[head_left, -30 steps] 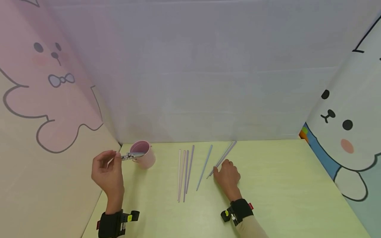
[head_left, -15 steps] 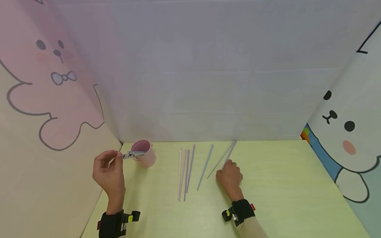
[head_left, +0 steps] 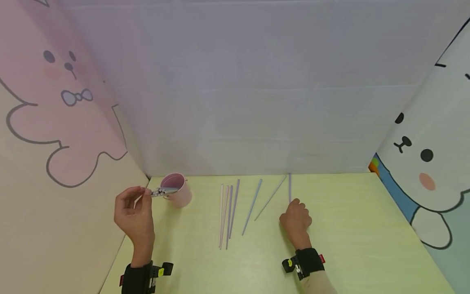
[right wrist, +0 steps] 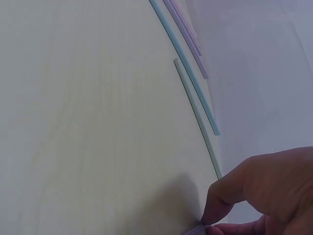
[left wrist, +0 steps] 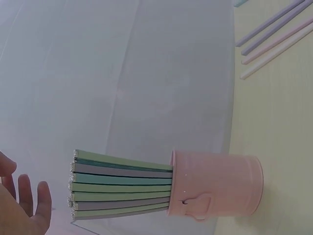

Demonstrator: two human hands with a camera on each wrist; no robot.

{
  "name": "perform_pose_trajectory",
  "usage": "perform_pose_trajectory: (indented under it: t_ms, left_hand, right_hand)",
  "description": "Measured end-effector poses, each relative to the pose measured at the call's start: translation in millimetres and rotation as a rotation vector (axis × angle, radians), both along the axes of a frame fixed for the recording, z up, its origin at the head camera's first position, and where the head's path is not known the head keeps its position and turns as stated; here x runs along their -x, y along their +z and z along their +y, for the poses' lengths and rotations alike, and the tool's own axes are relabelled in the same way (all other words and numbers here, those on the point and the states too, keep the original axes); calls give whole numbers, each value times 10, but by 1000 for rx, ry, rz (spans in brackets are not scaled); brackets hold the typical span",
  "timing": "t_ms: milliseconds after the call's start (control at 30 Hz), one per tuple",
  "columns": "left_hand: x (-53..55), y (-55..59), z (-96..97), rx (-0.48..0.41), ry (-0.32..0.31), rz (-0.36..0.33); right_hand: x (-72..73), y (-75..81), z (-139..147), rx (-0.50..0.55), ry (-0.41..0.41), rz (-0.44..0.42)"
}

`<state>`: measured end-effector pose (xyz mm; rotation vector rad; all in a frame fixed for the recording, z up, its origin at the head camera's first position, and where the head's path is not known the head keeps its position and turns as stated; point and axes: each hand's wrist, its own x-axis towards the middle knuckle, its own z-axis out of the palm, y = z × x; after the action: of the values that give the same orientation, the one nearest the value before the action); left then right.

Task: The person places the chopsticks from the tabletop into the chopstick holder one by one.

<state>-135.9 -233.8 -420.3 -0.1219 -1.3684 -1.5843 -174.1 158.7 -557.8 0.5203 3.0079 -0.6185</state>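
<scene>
My right hand (head_left: 295, 220) pinches the near end of a thin purple stick (head_left: 290, 188) between thumb and finger. That stick points straight away from me, close over the table. Left of it lie a pale green stick (head_left: 269, 199), slanted, and a light blue stick (head_left: 251, 207). My left hand (head_left: 134, 216) hovers with loosely curled fingers by the tips of a bundle of sticks (left wrist: 122, 184) in a pink bucket (head_left: 182, 198). In the left wrist view a small gap shows between those fingers and the green, teal and purple bundle.
Several white, pink and purple sticks (head_left: 230, 212) lie side by side mid-table. A pale curtain (head_left: 235, 102) hangs along the back edge of the yellowish table (head_left: 352, 228). Printed animal panels stand at left and right (head_left: 426, 171).
The right hand has drawn the purple stick rightward, away from the pale green one beside it, and turned it nearly straight. The left hand stays by the bucket.
</scene>
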Motion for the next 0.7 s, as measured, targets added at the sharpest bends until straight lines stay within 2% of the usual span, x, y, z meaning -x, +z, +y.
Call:
perform_pose_trajectory:
  t_ms: [200, 500, 700]
  left_hand:
    - [-40, 64, 58, -8, -14, 1]
    - [40, -88, -1, -38, -58, 18]
    - [41, -81, 42, -36, -93, 15]
  right_hand:
    - [-9, 16, 153, 4, -16, -11]
    - [-77, 82, 300, 27, -14, -66]
    - [-149, 152, 342, 47, -11, -83]
